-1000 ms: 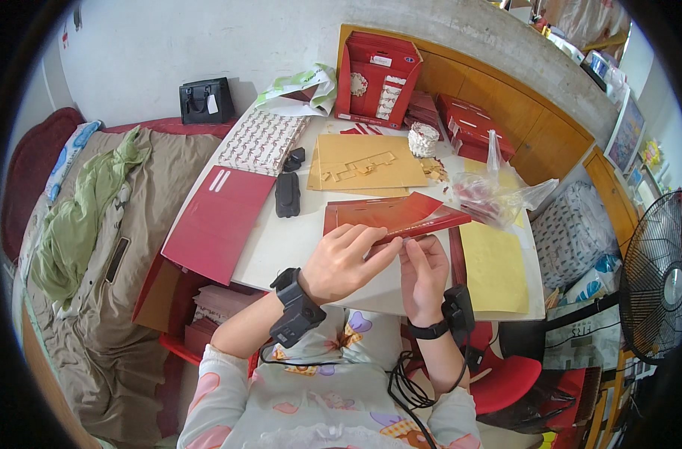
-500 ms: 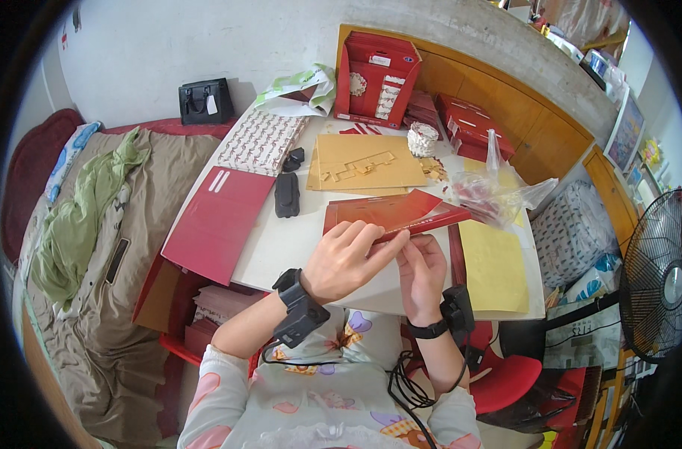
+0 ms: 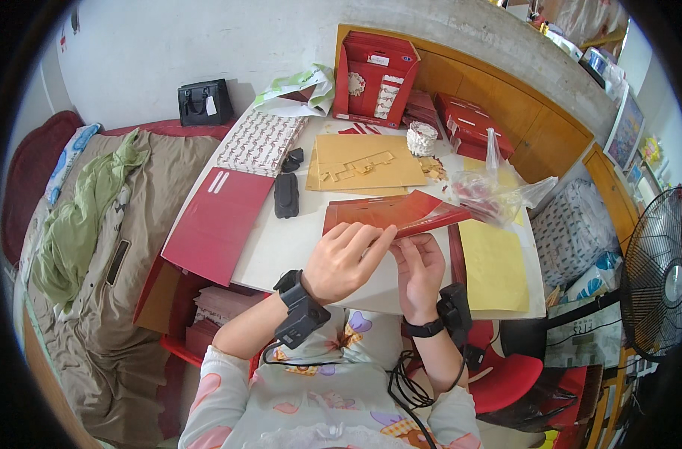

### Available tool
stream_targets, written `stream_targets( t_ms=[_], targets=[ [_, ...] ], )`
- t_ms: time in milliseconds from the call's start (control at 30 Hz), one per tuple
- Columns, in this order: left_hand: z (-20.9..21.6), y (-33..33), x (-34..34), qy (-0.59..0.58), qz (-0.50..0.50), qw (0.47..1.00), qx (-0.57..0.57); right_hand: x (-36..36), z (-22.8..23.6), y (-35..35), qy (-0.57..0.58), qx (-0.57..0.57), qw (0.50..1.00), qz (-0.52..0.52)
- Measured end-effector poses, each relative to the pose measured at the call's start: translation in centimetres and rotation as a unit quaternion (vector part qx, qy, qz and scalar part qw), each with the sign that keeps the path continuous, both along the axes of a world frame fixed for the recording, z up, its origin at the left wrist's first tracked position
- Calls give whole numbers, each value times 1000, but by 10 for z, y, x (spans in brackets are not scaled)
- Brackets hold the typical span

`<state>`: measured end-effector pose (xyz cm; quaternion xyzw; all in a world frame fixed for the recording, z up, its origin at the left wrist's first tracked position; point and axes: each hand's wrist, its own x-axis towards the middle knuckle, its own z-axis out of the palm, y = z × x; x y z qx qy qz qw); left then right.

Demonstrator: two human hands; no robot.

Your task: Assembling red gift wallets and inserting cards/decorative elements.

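Note:
A thin red folded cardboard box [image 3: 378, 211] is held tilted above the near part of the white table, its right end raised. My left hand [image 3: 348, 258] is closed on its near edge, fingers over the front side and the index finger pointing right. My right hand [image 3: 420, 263] pinches the same edge from below, close to the left fingertips. The right thumb and bent fingers meet at the edge; exactly what they press is partly hidden. Just beyond the box lie tan cardboard sheets [image 3: 367, 142] with a cut-out piece on top.
A flat red card sheet [image 3: 217, 224] lies on the left, beside a black case [image 3: 286, 196]. Yellow paper [image 3: 494, 269] and a clear plastic bag [image 3: 498, 196] are on the right. Red boxes [image 3: 386, 60] stand at the back. A black fan [image 3: 659, 277] is at far right.
The left index finger has shifted slightly left and up along the box edge. My right hand has moved a little left; the box stays nearly in place.

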<state>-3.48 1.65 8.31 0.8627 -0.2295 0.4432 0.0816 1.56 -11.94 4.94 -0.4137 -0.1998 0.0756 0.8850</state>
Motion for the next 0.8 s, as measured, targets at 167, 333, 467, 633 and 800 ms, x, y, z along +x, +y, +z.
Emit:
stream_targets(
  t_ms=[167,333,467,633,800],
  targets=[
    [-1,-3,-3,2,0,1000,-8,0,-1,1,-6,3,1000,-3],
    [-4,-5,-2,-19,-8,1000,-22,0,-5,5,0,-4,999,-39],
    [-4,-9,-4,-51,-24,998,-37,9,-19,3,22,-32,996,-81],
    [-6,-2,-7,-26,-23,999,-15,11,-24,-14,-253,-245,911,-217],
    [-18,8,-8,-14,-53,999,-5,9,-7,-31,-687,-312,509,-415]
  ],
)
